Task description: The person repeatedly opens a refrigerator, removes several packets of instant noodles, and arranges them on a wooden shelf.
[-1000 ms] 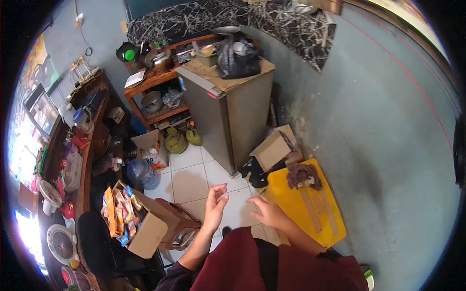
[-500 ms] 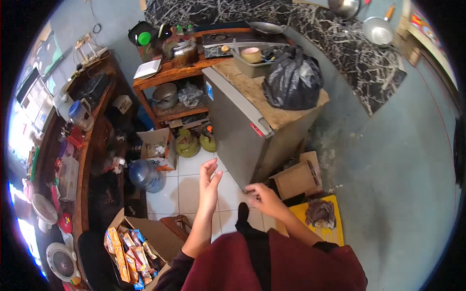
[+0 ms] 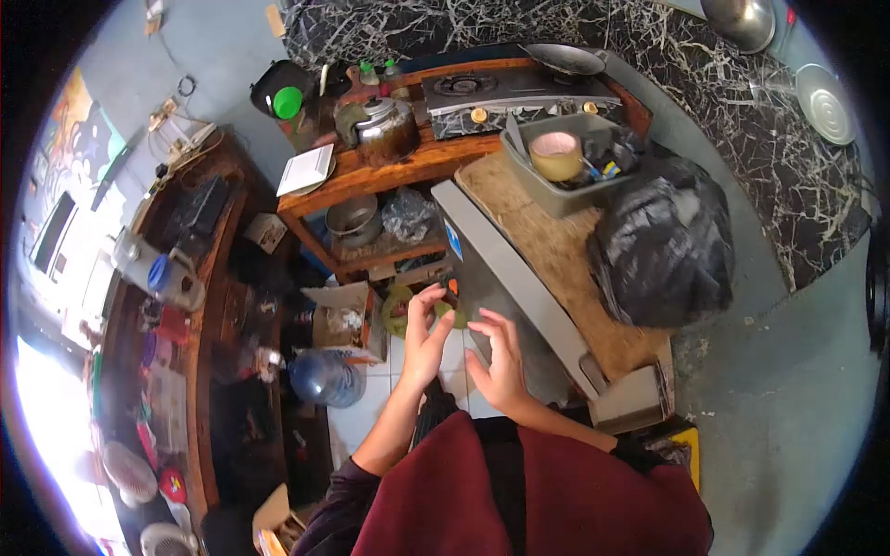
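Note:
My left hand (image 3: 426,345) is raised in front of my body, fingers apart and nothing in it. Close by on its right, my right hand (image 3: 501,363) is likewise open and empty, with its palm facing the left one. The two hands do not touch. Just beyond them stands a small grey refrigerator (image 3: 514,269) with a worn wooden-looking top. On that top sit a bulging black plastic bag (image 3: 663,246) and a grey basin (image 3: 556,195), which holds a roll of tape (image 3: 556,156) and small items. Green gas cylinders (image 3: 396,310) are partly hidden behind my left hand.
Ahead is a wooden shelf (image 3: 408,167) with a kettle (image 3: 387,139) and a gas stove (image 3: 501,102). A large blue water bottle (image 3: 326,378) and an open cardboard box (image 3: 343,320) stand on the floor. Along the left runs a cluttered wooden counter (image 3: 199,343).
My view has moved forward, bringing the refrigerator top and stove nearer. My right hand has come up closer to my left. The box of snack packets has mostly slipped out of view.

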`<action>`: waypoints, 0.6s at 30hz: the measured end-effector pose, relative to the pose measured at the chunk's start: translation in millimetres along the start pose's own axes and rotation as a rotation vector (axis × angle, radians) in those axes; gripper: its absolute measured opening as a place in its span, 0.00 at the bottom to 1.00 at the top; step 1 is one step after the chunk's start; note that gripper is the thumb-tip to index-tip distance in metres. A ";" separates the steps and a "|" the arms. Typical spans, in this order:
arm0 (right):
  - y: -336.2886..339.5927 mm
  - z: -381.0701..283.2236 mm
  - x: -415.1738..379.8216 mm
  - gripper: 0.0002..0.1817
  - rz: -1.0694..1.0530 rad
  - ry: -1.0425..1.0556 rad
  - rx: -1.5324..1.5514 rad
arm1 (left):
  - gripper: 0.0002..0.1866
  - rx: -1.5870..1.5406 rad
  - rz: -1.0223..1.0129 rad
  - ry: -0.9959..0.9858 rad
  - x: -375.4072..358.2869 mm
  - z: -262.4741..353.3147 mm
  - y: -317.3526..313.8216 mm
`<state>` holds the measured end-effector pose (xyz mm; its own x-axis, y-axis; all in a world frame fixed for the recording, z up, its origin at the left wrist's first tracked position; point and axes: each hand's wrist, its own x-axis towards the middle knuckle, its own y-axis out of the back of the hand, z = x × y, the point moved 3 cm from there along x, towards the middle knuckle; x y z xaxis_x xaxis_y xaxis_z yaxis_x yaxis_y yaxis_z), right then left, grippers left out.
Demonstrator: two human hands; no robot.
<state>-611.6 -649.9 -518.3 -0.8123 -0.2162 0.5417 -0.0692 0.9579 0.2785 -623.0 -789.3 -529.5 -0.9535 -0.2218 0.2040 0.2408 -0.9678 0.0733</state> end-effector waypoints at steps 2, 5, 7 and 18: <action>-20.6 17.5 30.1 0.18 0.048 0.012 -0.102 | 0.16 0.033 -0.020 -0.148 61.5 -20.7 6.5; -50.5 48.2 76.1 0.19 0.152 -0.008 -0.232 | 0.14 0.309 -0.182 -0.429 156.6 -21.1 2.6; -65.1 69.6 119.3 0.17 0.181 0.001 -0.601 | 0.15 0.492 -0.412 -0.543 214.3 -43.7 -4.2; -110.1 112.1 197.3 0.11 0.436 -0.535 -1.124 | 0.13 0.403 -0.725 -0.712 265.2 -63.0 2.9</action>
<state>-829.1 -776.9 -530.9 -0.7903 0.4180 0.4480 0.5597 0.1951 0.8054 -886.6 -858.5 -536.6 -0.6006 0.6303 0.4920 -0.1699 -0.7019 0.6918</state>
